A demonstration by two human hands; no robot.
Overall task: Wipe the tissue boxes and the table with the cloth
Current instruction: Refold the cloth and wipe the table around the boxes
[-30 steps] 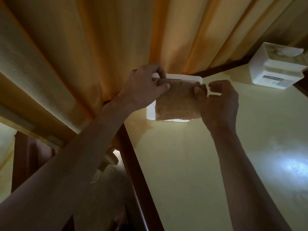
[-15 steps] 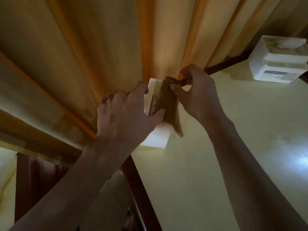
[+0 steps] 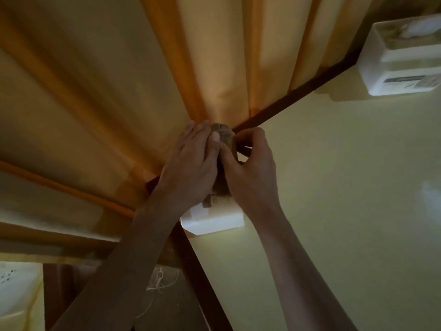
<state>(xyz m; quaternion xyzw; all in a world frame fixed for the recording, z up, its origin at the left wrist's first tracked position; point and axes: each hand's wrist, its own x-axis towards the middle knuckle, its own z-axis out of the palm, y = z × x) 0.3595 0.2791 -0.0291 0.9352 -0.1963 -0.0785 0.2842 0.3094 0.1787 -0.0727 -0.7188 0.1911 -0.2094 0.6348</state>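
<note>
Since a moment ago my left hand (image 3: 191,168) and right hand (image 3: 250,173) have closed over the cloth (image 3: 224,139), gripping the near tissue box (image 3: 214,219); far box (image 3: 401,60) and table (image 3: 334,187) seem unwiped.

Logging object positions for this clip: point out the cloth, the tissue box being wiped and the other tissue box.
cloth (image 3: 223,132): head view, bunched top above the fingers.
near tissue box (image 3: 214,222): head view, front white wall.
far tissue box (image 3: 396,65): head view, front wall.

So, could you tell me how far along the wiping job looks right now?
Nothing looks finished. In hand: both hands, left hand and right hand, work the brown cloth over the near tissue box. Left: the far tissue box sits untouched, and the table remains.
</note>
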